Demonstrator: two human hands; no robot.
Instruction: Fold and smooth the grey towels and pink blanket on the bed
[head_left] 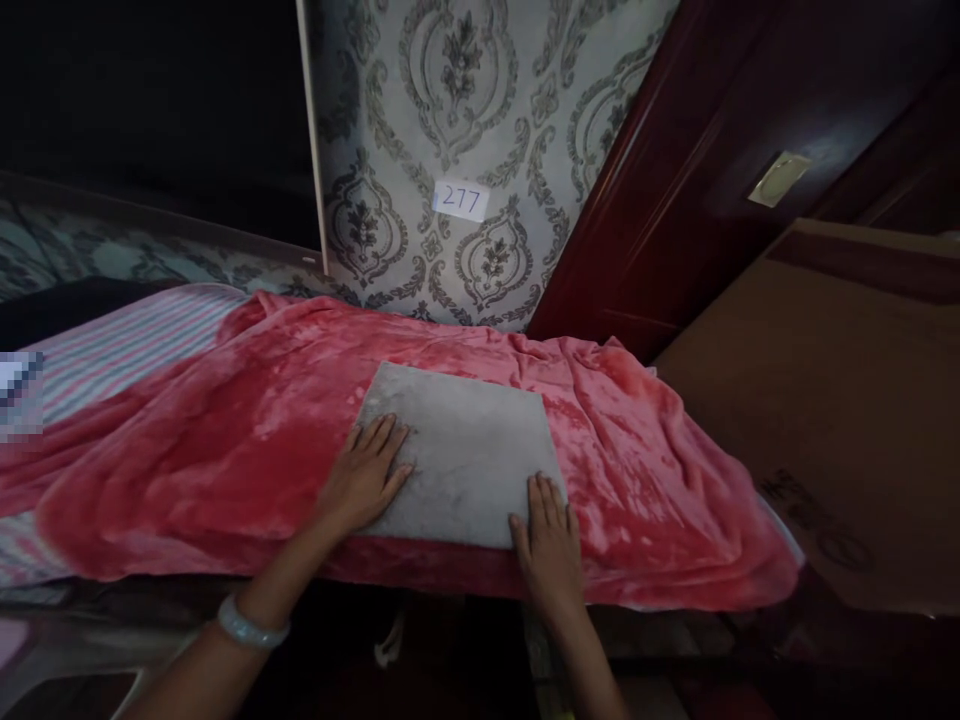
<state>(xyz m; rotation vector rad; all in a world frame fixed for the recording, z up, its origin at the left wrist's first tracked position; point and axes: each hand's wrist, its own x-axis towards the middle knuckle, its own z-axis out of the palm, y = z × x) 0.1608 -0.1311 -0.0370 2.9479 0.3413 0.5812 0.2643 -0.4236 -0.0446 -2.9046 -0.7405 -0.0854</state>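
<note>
A flat, grey, roughly square panel with a soft-looking, mottled surface lies on a red plush blanket. I cannot tell whether it is a cushion or a folded cloth. Across its left edge rests my left hand, palm down with the fingers spread and a pale bangle on the wrist. My right hand touches the near right corner, its fingers stretched out flat. Neither hand grips anything.
A striped sheet shows under the blanket at left. Behind are a dark screen and patterned wallpaper with a paper label reading 277. A dark red door and a large cardboard box stand at right.
</note>
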